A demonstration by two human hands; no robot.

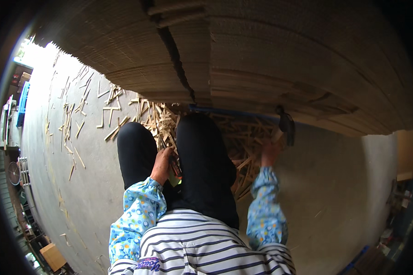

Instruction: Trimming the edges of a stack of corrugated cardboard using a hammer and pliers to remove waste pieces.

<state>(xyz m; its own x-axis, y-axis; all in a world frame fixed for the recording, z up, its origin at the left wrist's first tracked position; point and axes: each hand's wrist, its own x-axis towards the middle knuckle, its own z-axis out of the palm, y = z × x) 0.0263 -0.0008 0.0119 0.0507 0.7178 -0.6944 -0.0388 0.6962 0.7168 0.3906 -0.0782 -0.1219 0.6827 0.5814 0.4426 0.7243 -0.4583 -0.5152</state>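
Observation:
My right hand (269, 155) is closed around the wooden handle of a claw hammer (286, 127). The hammer's dark metal head is up close to the lower edge of a large wooden block or stack of boards (270, 59), though I cannot tell whether they touch. Between my knees, my left hand (161, 166) is closed on a hand tool with a red and black handle (175, 169). The fingers cover much of that tool, so its kind is unclear. A long dark crack or gap runs down the wood's face.
Many thin wood strips (163, 118) lie heaped under the wood and around my legs. More strips (80, 103) are scattered over the concrete floor (96, 192) at the left. A blue bar (234, 111) runs along the wood's lower edge. A cardboard-coloured box (53, 256) stands at the lower left.

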